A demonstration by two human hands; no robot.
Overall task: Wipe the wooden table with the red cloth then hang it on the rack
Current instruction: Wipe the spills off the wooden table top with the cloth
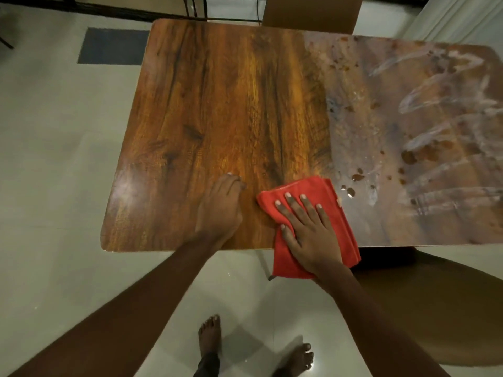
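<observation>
A folded red cloth lies at the near edge of the wooden table, partly hanging over that edge. My right hand presses flat on the cloth with straight, spread fingers. My left hand rests on the bare tabletop just left of the cloth, its fingers bent at the tips and holding nothing. The table's left half shows shiny wood grain. Its right half is covered with a whitish smeared film and brown spots. No rack is clearly in view.
A brown chair back stands behind the table's far edge, next to dark metal bars. Another brown chair seat sits at the near right. A dark mat lies on the pale tiled floor. My bare feet stand below the table edge.
</observation>
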